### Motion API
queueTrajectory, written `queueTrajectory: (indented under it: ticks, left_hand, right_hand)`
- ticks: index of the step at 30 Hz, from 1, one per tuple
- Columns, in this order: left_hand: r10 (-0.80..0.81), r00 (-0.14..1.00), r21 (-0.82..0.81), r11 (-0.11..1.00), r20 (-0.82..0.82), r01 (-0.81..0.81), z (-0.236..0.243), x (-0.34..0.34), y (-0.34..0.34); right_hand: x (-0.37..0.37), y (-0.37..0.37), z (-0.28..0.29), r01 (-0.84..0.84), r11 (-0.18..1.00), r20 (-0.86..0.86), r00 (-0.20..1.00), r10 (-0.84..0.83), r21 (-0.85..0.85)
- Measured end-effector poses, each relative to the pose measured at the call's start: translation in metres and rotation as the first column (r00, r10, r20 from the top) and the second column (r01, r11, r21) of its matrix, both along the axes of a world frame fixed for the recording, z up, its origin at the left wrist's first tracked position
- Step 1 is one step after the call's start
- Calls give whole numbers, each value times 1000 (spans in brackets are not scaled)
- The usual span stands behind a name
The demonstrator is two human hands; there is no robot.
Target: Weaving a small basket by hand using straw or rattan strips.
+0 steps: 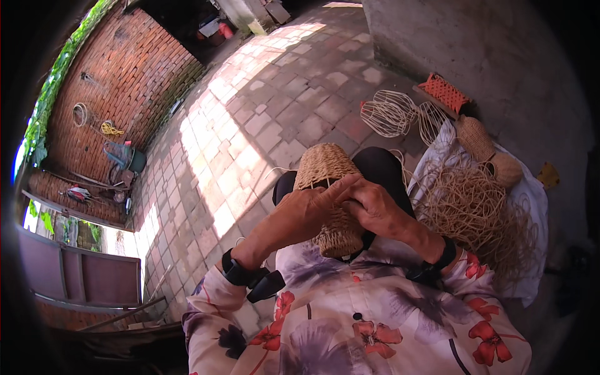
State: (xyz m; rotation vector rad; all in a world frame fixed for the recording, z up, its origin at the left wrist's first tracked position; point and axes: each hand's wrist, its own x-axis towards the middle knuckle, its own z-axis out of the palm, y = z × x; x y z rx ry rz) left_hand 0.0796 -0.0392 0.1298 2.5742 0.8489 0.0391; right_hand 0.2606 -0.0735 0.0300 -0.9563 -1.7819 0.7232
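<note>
A tan woven cord basket (pixel 325 161) rests on my lap between my knees, its wide end away from me. Its narrower end (pixel 337 237) points toward my body. Around its middle a few bare ribs show in a gap in the weave. My left hand (pixel 306 209) lies across this gap from the left, wrapped over the basket. From the right, my right hand (pixel 374 205) meets it with curled fingers closed at the basket's side. The hands touch, and their fingertips are partly hidden. A loose strand (pixel 279 169) sticks out to the left.
To my right, a heap of tan cord (pixel 472 206) lies on a white cloth (pixel 531 209). Beside it are finished-looking woven pieces (pixel 475 137), wire frames (pixel 389 114) and an orange openwork block (pixel 445 92). A concrete wall (pixel 475 50) stands behind; a brick wall (pixel 119 75) rises at left.
</note>
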Motion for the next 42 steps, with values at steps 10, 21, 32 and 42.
queueTrajectory:
  ticks: [10, 21, 32, 42]
  left_hand:
    - [137, 939, 127, 975, 317, -185, -19, -6, -29]
    - [280, 746, 109, 898, 604, -426, -48, -13, -45]
    - [434, 761, -115, 893, 483, -436, -41, -31, -35]
    - [402, 749, -45, 893, 528, -447, -49, -39, -44]
  right_hand:
    - [5, -2, 16, -40, 998, 8, 999, 40, -58]
    - [-1, 3, 16, -50, 973, 29, 998, 58, -224]
    - [-3, 1, 16, -19, 972, 48, 998, 31, -235]
    - [-2, -1, 23, -53, 955, 16, 998, 60, -293]
